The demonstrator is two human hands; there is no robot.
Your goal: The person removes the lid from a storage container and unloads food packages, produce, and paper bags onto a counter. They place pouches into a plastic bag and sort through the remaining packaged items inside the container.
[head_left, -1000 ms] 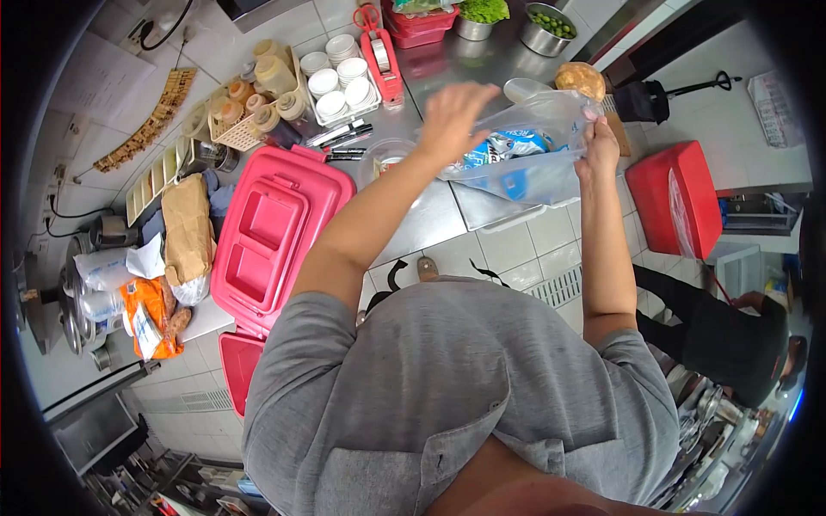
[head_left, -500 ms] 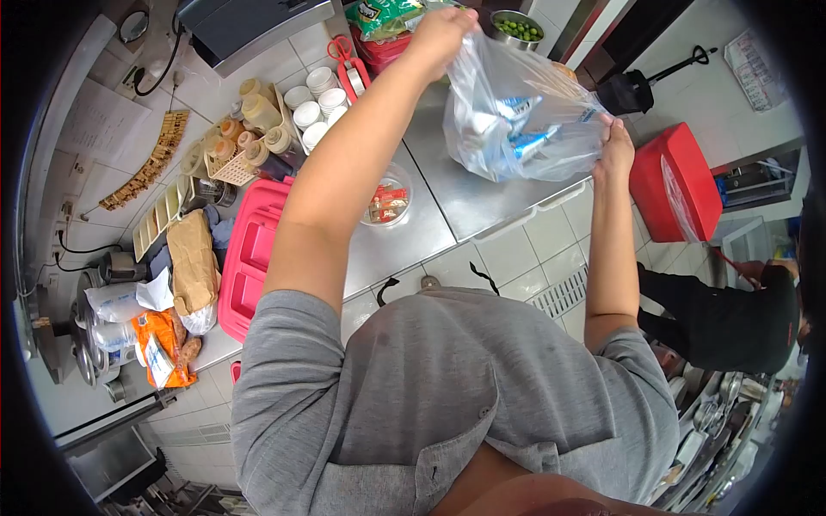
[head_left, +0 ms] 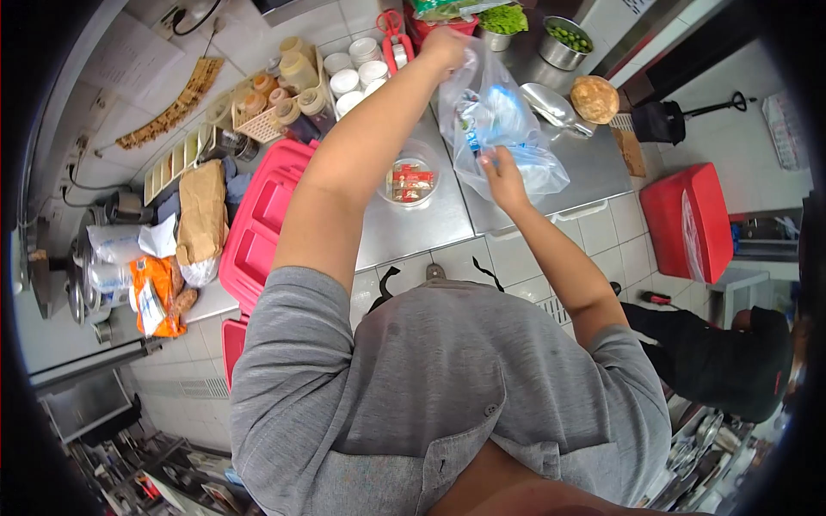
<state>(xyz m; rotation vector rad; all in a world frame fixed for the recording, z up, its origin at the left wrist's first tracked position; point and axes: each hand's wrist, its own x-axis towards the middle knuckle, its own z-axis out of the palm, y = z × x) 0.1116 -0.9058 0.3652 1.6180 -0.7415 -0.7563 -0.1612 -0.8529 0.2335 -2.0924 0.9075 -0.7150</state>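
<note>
A clear plastic bag (head_left: 535,172) with blue-and-white packets inside is held up over the steel counter (head_left: 404,236). My left hand (head_left: 444,53) is closed on the bag's upper left edge. Lower down, my right hand (head_left: 506,176) pinches the bag's near side, close to the packets; part of its grip is hidden by the plastic. Left of the bag, a round clear tub (head_left: 411,199) with red packets stands on the counter. Behind the bag, to the right, lie a metal scoop (head_left: 551,107) and a round bread bun (head_left: 594,100).
Sauce bottles (head_left: 297,69), white cups (head_left: 346,82) and red-handled scissors (head_left: 393,39) stand at the back left. A pink tray (head_left: 271,202) lies left of my arm. Lettuce (head_left: 503,19) and a metal pot of green pieces (head_left: 564,53) are behind. A person in black (head_left: 723,357) bends at right.
My right hand has moved left and inward, from the bag's far right edge to its near side. The bag is less stretched. The view has shifted, bringing the bun, scoop and lettuce into sight.
</note>
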